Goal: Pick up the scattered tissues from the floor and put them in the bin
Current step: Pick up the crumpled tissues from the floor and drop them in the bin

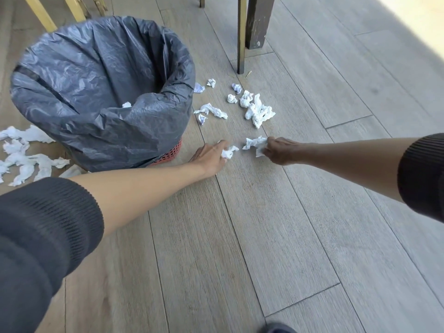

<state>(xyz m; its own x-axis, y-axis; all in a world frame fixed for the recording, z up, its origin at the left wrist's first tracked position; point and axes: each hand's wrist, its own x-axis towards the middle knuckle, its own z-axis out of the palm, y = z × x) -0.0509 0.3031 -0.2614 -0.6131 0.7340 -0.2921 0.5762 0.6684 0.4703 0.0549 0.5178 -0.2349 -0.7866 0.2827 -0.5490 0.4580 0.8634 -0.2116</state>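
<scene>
A red bin [171, 155] lined with a dark grey bag [103, 92] stands on the wood-look floor at the upper left; one white tissue [126, 105] shows inside it. My left hand [211, 157] reaches down right of the bin and grips a crumpled white tissue [229, 151] at floor level. My right hand [280, 150] pinches another crumpled tissue [254, 143] just beside it. Several more tissues lie beyond the hands, the largest clump [258, 111] among them, and several more tissues [26, 157] are spread left of the bin.
Dark wooden furniture legs [257, 22] and a thin post [241, 34] stand beyond the tissues. Yellow chair legs [39, 13] rise behind the bin. A dark shoe tip [276, 329] shows at the bottom edge.
</scene>
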